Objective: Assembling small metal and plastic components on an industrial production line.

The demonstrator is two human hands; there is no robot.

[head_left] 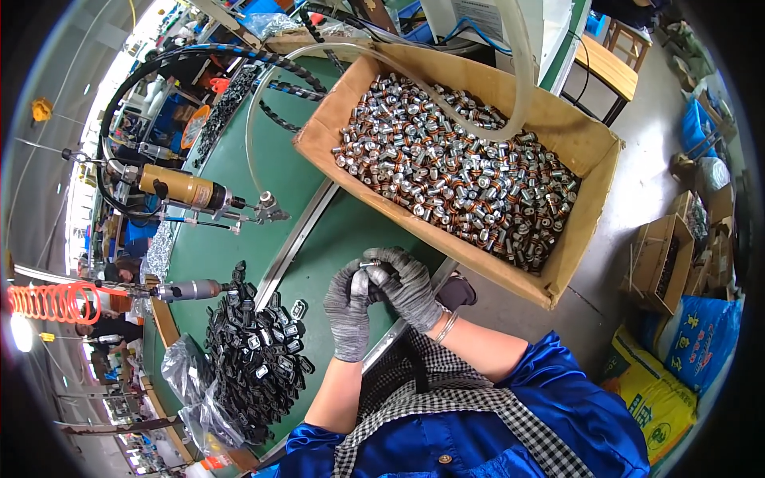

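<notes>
My left hand and my right hand, both in grey knitted gloves, meet in front of my body above the green table's edge. Their fingers are closed and pressed together around a small metal cylinder, of which only a bit shows at the fingertips. Just beyond my right hand stands a cardboard box filled with many small silvery cylinders with orange-brown rings. To the left of my left hand, small black plastic parts lie heaped on the table.
A yellow-bodied pneumatic tool and a silver driver on an orange coiled hose hang at the left. A metal rail crosses the green table. Clear plastic bags lie beside the black heap. A clear tube loops over the box.
</notes>
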